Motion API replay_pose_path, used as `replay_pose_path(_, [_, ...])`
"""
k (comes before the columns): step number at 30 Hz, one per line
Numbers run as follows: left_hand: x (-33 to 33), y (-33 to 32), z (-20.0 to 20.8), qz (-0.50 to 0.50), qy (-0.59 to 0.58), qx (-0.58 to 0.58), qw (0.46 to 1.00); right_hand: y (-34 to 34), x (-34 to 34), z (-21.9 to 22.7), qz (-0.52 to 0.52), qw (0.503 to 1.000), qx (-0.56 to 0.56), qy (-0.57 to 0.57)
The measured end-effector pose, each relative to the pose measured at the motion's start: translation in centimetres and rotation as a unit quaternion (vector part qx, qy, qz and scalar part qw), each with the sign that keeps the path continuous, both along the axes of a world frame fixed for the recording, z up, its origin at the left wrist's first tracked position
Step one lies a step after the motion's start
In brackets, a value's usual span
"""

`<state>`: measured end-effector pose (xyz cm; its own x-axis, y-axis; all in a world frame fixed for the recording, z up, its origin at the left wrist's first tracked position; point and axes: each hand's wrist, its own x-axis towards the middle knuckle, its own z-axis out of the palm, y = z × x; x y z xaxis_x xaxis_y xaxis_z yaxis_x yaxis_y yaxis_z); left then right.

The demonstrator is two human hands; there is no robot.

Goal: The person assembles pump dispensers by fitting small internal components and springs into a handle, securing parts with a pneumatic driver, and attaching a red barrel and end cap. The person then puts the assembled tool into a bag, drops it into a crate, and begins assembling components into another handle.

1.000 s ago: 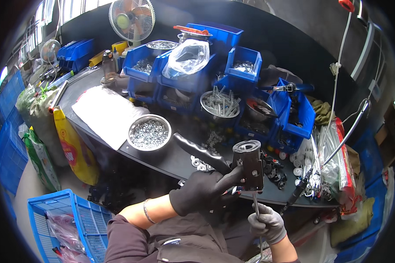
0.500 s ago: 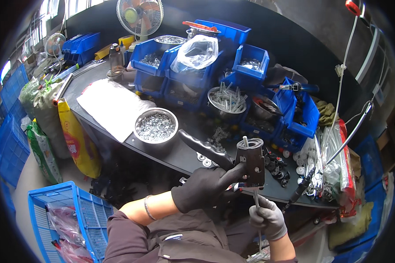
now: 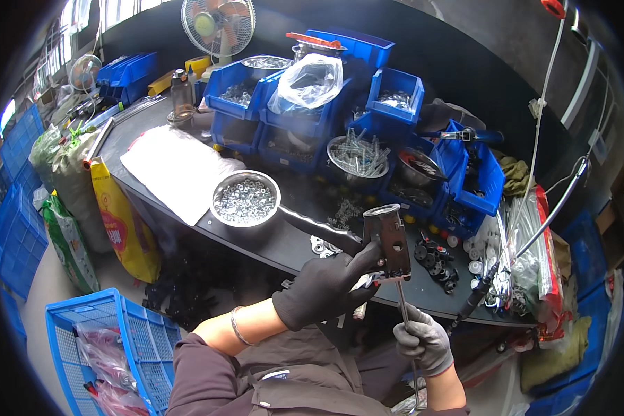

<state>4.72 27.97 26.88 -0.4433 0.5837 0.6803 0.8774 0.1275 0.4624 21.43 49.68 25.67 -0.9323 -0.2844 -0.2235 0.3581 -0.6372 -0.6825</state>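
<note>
Workbench (image 3: 288, 246) ahead, left hand (image 3: 326, 286) curls round a bracket (image 3: 388, 239), right hand (image 3: 424, 341) round a rod (image 3: 401, 299) meeting its underside (no tip above).

Bright from windows (image 3: 66, 41) far left — harsh on white sheeting (image 3: 170, 173), dim beneath the tabletop (image 3: 256, 244) — fisheye-bent toward black edges.

Parts bowl (image 3: 245, 200) on bench (image 3: 249, 243), L of bracket (image 3: 387, 241); bins (image 3: 305, 123) behind, bags (image 3: 107, 357) in crate (image 3: 148, 340) L.

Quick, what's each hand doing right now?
Left hand: closed, holding the bracket.
Right hand: closed, holding the rod.
</note>
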Motion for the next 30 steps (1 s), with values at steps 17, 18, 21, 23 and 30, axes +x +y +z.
replay_pose_path(17, [6.9,-5.7,-10.1,-0.261,-0.121,-0.197,0.937,-2.3,-2.4,-17.2,-0.001,0.541,0.84,0.043])
replay_pose_path(18, [8.1,-3.4,-13.9,-0.326,-0.402,-0.117,0.848,-2.9,-2.5,-20.5,0.03,0.557,0.83,0.012])
replay_pose_path(21, [10.7,-2.6,-25.1,-0.292,-0.928,0.153,0.17,-3.8,-2.8,-28.5,0.073,0.613,0.786,0.031])
replay_pose_path(23, [10.8,-1.5,-24.1,-0.246,-0.932,0.138,0.227,-3.7,-2.0,-31.1,0.081,0.646,0.755,0.072])
replay_pose_path(30, [11.3,-1.6,-28.7,-0.055,-0.633,-0.123,0.763,-3.9,-1.2,-25.4,-0.257,0.775,0.577,0.02])
